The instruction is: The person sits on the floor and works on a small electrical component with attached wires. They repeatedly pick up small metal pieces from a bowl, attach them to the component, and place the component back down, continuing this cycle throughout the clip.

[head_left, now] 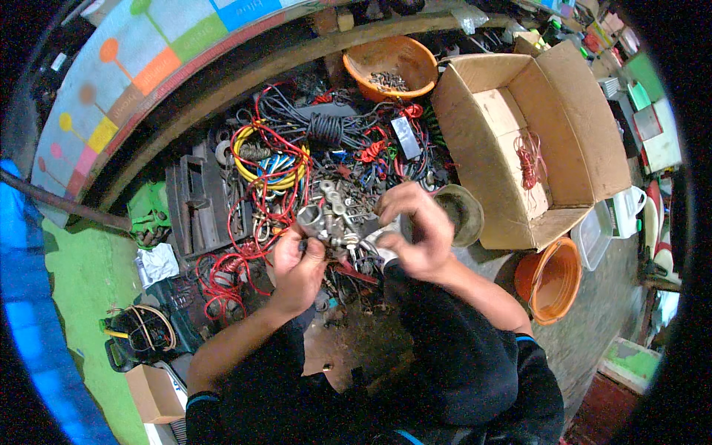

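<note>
My left hand [298, 276] is closed around a round grey metal ring or short cup [310, 217], pinched between thumb and fingers. To its right my right hand [421, 236] hovers with curled fingers, blurred by motion; whether anything sits in its grasp is unclear. Below and between both hands lies a heap of small metal parts [337, 204], with bolts, washers and springs among them. Red wire [230, 278] trails beside the left hand. Behind the heap are a yellow cable coil [298, 178] and a bundle of black cable [325, 128].
An open cardboard box [482, 174] holding a reddish wire coil [529, 159] stands at the right. An orange basin [415, 52] with small metal pieces is at the back. Nearer right sits an orange bucket [525, 276]. A dark plastic tray [200, 211] lies left.
</note>
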